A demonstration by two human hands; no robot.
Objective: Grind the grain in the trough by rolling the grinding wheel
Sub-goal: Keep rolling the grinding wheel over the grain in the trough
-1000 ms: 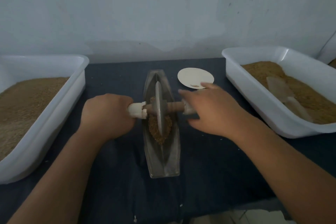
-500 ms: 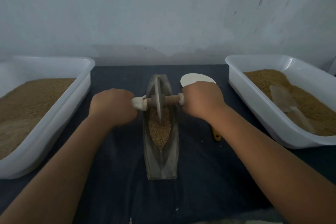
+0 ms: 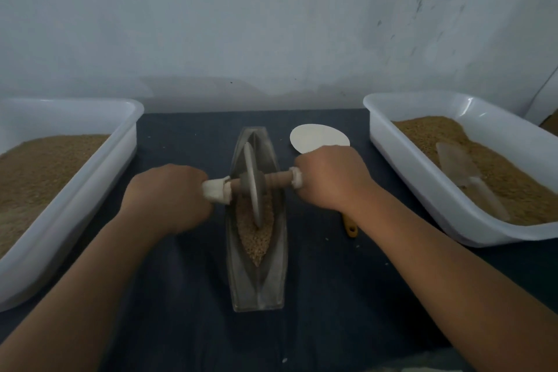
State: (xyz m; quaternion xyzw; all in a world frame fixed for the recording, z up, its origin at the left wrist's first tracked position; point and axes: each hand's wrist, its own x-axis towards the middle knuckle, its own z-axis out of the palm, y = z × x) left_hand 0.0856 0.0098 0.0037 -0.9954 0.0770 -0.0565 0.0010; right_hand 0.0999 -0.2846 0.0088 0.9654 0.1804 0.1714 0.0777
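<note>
A grey boat-shaped trough (image 3: pixel 273 281) lies lengthwise in the middle of the dark cloth, with brown grain (image 3: pixel 255 235) heaped in its groove. The metal grinding wheel (image 3: pixel 253 184) stands upright in the trough on the far part of the grain, its wooden axle crosswise. My left hand (image 3: pixel 167 198) grips the white-wrapped left end of the axle. My right hand (image 3: pixel 330 180) grips the right end, where a strip of white wrap shows.
A white tub (image 3: pixel 75 190) of brown grain sits at the left. Another white tub (image 3: pixel 422 178) at the right holds grain and a clear scoop (image 3: pixel 465 175). A pale round disc (image 3: pixel 317 137) lies behind my right hand. A yellow handle (image 3: pixel 350 228) pokes out under my right wrist.
My right hand went from open beside the axle to gripping its right end. The wheel now stands farther along the trough, leaving more grain bare at the near side.
</note>
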